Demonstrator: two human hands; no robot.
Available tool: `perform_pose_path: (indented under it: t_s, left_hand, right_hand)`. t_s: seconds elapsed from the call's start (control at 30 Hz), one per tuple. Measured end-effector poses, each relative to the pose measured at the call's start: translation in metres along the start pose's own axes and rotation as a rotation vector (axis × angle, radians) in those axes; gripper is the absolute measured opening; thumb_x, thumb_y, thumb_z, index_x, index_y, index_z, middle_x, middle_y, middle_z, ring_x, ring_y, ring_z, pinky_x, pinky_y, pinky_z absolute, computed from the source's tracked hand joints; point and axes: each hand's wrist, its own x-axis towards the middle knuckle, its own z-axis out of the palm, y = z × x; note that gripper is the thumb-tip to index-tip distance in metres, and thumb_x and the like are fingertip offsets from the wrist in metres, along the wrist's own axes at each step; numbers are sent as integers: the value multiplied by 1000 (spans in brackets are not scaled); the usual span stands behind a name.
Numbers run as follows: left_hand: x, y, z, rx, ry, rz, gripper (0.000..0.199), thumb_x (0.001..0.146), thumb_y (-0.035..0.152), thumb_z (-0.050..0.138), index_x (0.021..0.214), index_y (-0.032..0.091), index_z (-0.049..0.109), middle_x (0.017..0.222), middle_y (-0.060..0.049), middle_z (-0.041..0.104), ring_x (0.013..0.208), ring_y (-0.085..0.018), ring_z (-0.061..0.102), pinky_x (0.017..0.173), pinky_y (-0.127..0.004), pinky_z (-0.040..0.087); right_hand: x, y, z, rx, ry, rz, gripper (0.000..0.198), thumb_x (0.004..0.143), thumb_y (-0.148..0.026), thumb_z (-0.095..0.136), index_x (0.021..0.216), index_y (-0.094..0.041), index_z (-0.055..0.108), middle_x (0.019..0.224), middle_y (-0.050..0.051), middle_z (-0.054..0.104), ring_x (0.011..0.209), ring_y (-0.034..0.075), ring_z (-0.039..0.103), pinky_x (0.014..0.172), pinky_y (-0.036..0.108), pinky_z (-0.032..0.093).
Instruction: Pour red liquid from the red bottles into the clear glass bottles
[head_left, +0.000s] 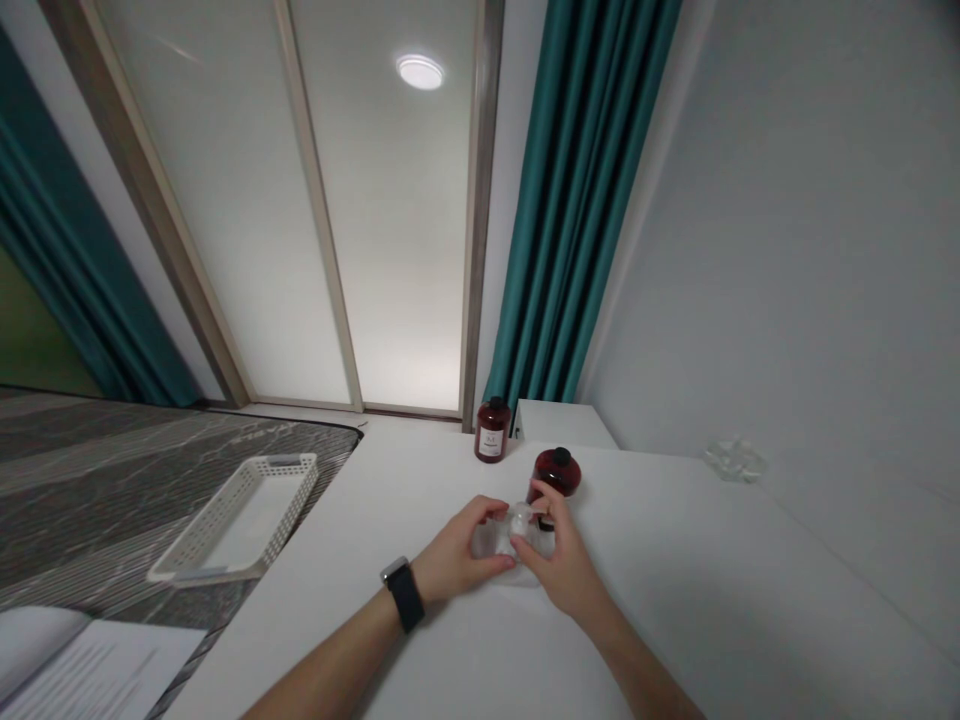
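Observation:
Over the white table, my left hand, with a dark-strapped watch at its wrist, curls its thumb and fingers around the side of a small clear container. The container looks transparent and rounded, with something whitish at its top; its exact kind is unclear. My right hand closes its thumb and fingers on the same container from the other side. Just behind the right fingers stands a dark red bottle with a black cap. A second dark red bottle, with a white label, is upright farther back to the left.
A white perforated basket lies left of the table on a grey patterned surface. An open book is at lower left. A clear faceted object sits by the right wall. A white box stands beyond the bottles.

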Motion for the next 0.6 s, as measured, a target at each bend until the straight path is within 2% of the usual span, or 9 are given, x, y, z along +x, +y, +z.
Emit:
perform_pose_path:
  t_s: [0.1,0.27,0.33,0.47,0.6]
  left_hand:
    - [0,-1,0,-20,5,-12,55,74,23,77,123,18,53,118,-10,63,109,-26,58,100,-44,45]
    - [0,-5,0,-49,2,-34,55,72,24,78,122,18,54,119,-10,63,111,-27,59,102,-45,44]
    - [0,-5,0,-23,8,-24,53,73,25,77,121,18,54,119,-10,63,111,-27,58,102,-46,44]
    - [0,-4,-1,-18,2,-10,49,74,26,76,117,17,55,114,-9,62,107,-26,58,98,-44,46]
    - [1,-4,-1,-39,-13,-27,51,73,24,77,118,17,55,113,-9,63,106,-26,58,97,-43,46]
  right_hand:
    - [0,1,-2,13,-1,-24,61,80,-23,62,137,-21,40,91,1,59,89,20,61,91,40,49]
    - [-3,2,-3,71,-70,-53,66,82,-19,58,142,-22,32,104,5,62,100,22,62,97,42,46]
    - [-4,2,-1,61,-49,-32,66,81,-21,60,142,-23,34,107,6,62,103,23,61,99,44,45]
    - [-5,2,3,19,31,-23,61,81,-24,62,139,-22,40,96,3,60,93,21,61,97,44,46]
    - [-6,2,0,39,-16,-38,61,84,-20,56,142,-22,35,101,5,62,97,21,61,97,43,46]
